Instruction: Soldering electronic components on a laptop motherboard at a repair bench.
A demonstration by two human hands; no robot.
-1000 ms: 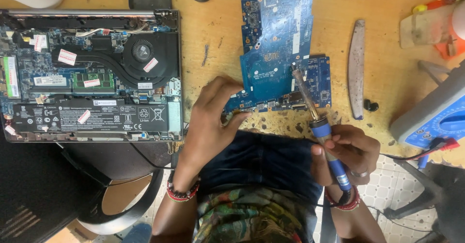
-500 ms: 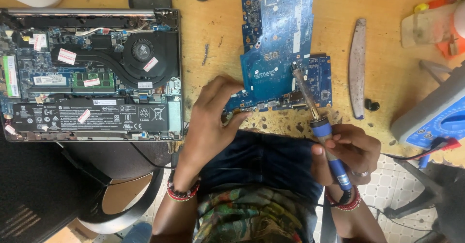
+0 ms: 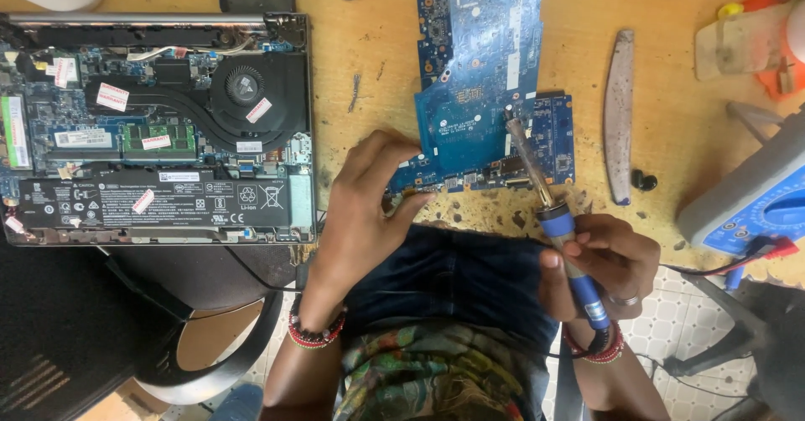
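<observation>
My left hand [image 3: 369, 211] lies flat with the fingers spread loosely, its fingertips pressing on the lower left edge of the blue circuit board [image 3: 482, 77] to pin it against the tabletop [image 3: 369, 69]. The board sits in the upper middle of the frame, running from the top edge down to just above my lap. My right hand [image 3: 599, 262], in the lower right, is closed around the blue handle of the soldering iron [image 3: 553, 220] in a pen-like grip, and the metal tip slants up and left onto the board's lower right part.

I judge the board light, thin and stiff, but fragile: it would flex or crack under a hard press, and its small parts could be knocked off, so it is best held by the bare edges, as my left hand does now. The iron is light and rigid, and only its handle is safe to hold.

At the left of the frame lies an opened laptop [image 3: 159, 127] with its fan, a long black battery with white printed markings along the lower part, and several small white stickers with red print, some tilted, scattered over the parts. At the right edge a blue meter [image 3: 755, 203] lies tilted, near a narrow grey strip [image 3: 619, 111] standing lengthwise beside the board.
</observation>
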